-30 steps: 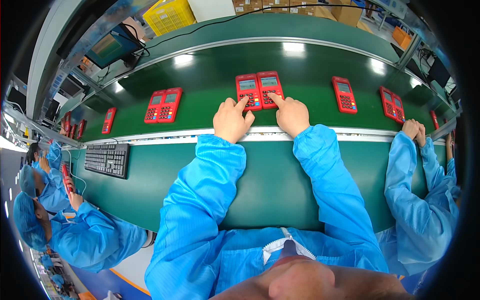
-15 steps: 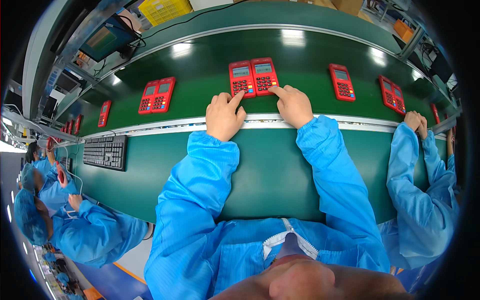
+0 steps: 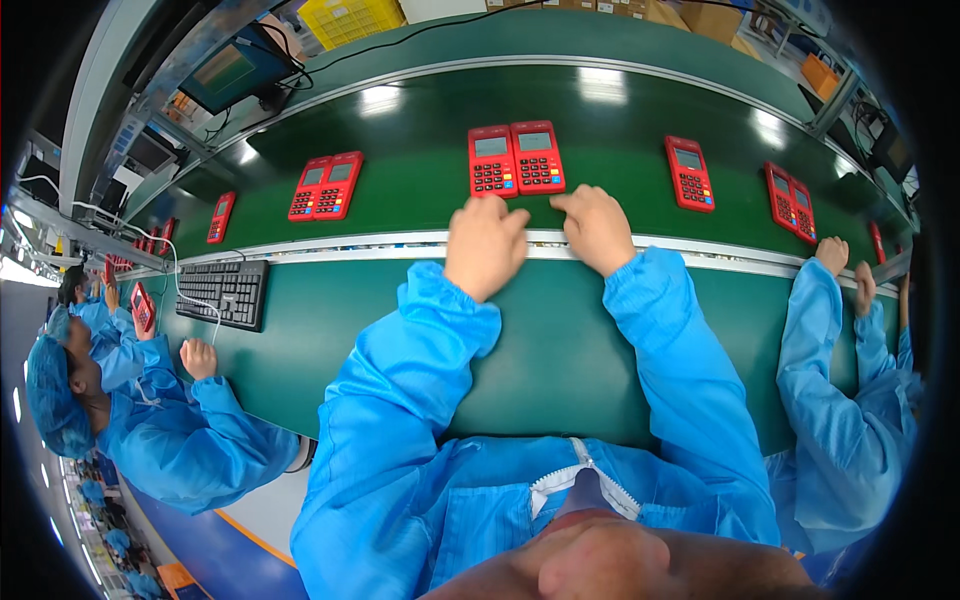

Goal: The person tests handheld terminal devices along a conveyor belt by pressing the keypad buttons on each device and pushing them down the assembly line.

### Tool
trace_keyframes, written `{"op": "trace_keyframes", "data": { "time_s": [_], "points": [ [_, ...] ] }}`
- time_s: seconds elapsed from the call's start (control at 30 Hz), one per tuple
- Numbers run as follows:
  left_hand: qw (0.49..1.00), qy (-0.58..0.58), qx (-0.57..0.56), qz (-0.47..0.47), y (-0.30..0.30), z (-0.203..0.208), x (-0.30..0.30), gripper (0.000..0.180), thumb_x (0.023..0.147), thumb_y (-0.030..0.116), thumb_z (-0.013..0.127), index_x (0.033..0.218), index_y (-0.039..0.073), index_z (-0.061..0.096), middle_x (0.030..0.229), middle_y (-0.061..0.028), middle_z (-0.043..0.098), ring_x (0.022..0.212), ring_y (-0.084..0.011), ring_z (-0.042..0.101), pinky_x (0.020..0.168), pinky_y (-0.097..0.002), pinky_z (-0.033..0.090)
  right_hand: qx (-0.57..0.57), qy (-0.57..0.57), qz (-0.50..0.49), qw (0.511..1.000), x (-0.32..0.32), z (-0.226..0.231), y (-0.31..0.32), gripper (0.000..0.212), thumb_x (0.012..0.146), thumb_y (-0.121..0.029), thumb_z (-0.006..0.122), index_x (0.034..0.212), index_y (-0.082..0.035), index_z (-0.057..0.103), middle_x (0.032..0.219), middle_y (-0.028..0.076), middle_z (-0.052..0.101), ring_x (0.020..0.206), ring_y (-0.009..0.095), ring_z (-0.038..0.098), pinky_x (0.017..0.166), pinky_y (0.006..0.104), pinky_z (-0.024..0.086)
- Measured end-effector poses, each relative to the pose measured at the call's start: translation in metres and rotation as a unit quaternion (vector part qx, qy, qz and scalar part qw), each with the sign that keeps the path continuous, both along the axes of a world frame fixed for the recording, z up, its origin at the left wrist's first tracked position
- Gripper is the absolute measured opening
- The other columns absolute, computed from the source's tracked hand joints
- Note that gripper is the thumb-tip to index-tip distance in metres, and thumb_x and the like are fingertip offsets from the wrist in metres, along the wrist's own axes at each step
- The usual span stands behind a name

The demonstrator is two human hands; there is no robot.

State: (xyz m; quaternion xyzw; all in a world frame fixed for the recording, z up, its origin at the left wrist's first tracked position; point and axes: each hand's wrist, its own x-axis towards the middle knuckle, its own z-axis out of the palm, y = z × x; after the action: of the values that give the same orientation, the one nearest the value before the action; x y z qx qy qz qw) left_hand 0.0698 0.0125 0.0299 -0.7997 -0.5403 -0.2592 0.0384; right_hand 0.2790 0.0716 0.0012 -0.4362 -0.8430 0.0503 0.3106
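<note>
Head view, read as a dial: two red handheld keypad terminals lie face up and side by side at twelve o'clock on the dark green surface [image 3: 620, 130], the left terminal [image 3: 492, 160] beside the right terminal [image 3: 539, 158]. At the left one's six o'clock is the left hand [image 3: 487, 245], loosely curled with thumb out, gripping nothing that shows (fingertips and casing edge overlap here, so I cannot tell whether they touch). The right hand [image 3: 598, 230] is half closed around nothing visible, its index finger reaching out just off the right one's five o'clock.

As for progress, both terminals are laid out as a pair, and neither is lifted. Their displays are too small to read, so what is finished or left on either cannot be told. A single terminal [image 3: 690, 173] lies toward two o'clock and another pair [image 3: 339, 186] toward ten, both away from the hands; whether these have been handled is unclear. A black keyboard [image 3: 222, 293] sits at nine.
</note>
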Motion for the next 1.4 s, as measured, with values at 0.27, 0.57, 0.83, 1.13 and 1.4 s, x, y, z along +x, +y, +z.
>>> {"op": "trace_keyframes", "data": {
  "time_s": [0.27, 0.57, 0.83, 1.13, 1.4],
  "points": [
    [0.875, -0.134, -0.165, -0.435, -0.068, -0.007, 0.035, 0.014, 0.088, 0.017, 0.073, 0.092, 0.006, 0.078, 0.088, -0.0131, 0.074, 0.082, -0.0306, 0.071, 0.072, -0.0419, 0.057, -0.145, 0.152, 0.271, 0.939, 0.018, 0.033, -0.118, 0.042, 0.087, -0.003, 0.057, 0.128, -0.003, 0.068, 0.12, 0.02, 0.066, 0.112, 0.038, 0.062, 0.098, 0.0441, 0.05],
    [0.469, -0.366, -0.613, -0.519, -0.082, -0.013, 0.044, 0.031, 0.101, 0.023, 0.064, 0.1, -0.002, 0.081, 0.1, -0.014, 0.078, 0.09, -0.0225, 0.071, 0.082, -0.0318, 0.054, -0.446, 0.233, 0.306, 0.808, 0.052, 0.032, -0.168, 0.059, 0.104, -0.016, 0.051, 0.156, 0.005, 0.034, 0.155, 0.024, 0.046, 0.142, 0.038, 0.047, 0.119, 0.0428, 0.036],
    [0.32, -0.624, -0.496, -0.512, -0.113, 0.009, 0.057, 0.052, 0.101, 0.039, 0.052, 0.1, -0.008, 0.076, 0.1, -0.0124, 0.063, 0.087, -0.0203, 0.055, 0.084, -0.0308, 0.042, -0.448, 0.228, 0.35, 0.79, 0.07, -0.016, -0.193, 0.064, 0.083, -0.007, 0.077, 0.136, 0.003, 0.042, 0.137, 0.019, 0.055, 0.125, 0.027, 0.061, 0.102, 0.0374, 0.05],
    [0.349, -0.581, -0.509, -0.53, -0.122, 0.008, 0.048, 0.054, 0.1, 0.042, 0.058, 0.118, -0.006, 0.072, 0.13, -0.0176, 0.056, 0.112, -0.0231, 0.051, 0.095, -0.0302, 0.04, -0.553, 0.36, 0.215, 0.72, 0.066, -0.028, -0.213, 0.054, 0.088, -0.035, 0.084, 0.129, -0.008, 0.059, 0.122, 0.008, 0.065, 0.115, 0.021, 0.064, 0.098, 0.0351, 0.052],
    [0.327, -0.625, -0.518, -0.485, -0.136, 0.002, 0.062, 0.051, 0.102, 0.036, 0.049, 0.121, -0.008, 0.067, 0.117, -0.019, 0.065, 0.094, -0.0212, 0.062, 0.085, -0.0303, 0.051, -0.519, 0.377, 0.204, 0.74, 0.06, -0.026, -0.219, 0.055, 0.094, -0.021, 0.079, 0.132, 0.002, 0.046, 0.126, 0.014, 0.059, 0.113, 0.022, 0.064, 0.101, 0.0386, 0.053]
  ]
}}
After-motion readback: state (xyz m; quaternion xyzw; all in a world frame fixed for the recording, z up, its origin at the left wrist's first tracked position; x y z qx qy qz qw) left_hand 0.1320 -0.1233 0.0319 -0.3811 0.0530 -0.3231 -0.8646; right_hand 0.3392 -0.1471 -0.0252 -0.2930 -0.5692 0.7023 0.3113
